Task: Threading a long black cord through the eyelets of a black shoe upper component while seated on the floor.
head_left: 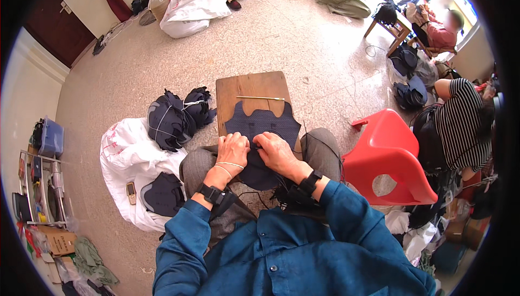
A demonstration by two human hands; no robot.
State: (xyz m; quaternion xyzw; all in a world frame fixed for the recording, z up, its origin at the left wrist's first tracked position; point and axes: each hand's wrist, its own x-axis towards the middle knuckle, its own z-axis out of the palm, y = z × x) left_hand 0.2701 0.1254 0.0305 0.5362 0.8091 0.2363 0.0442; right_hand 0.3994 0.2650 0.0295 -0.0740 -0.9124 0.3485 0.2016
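Observation:
A dark navy shoe-upper piece with a scalloped far edge lies over my lap and the near end of a small wooden stool. My left hand pinches it near the middle, fingers curled in. Close beside it, my right hand also pinches the piece; my fingers hide what lies between the tips. Dark cord trails near my right wrist. Across the stool, beyond the piece, rests a thin pale-gold rod, perhaps a crochet hook.
Left of my legs, a white sack carries a phone and a loose dark piece. Tied bundles of dark pieces sit beside the stool. A red plastic chair stands right, near a person in stripes.

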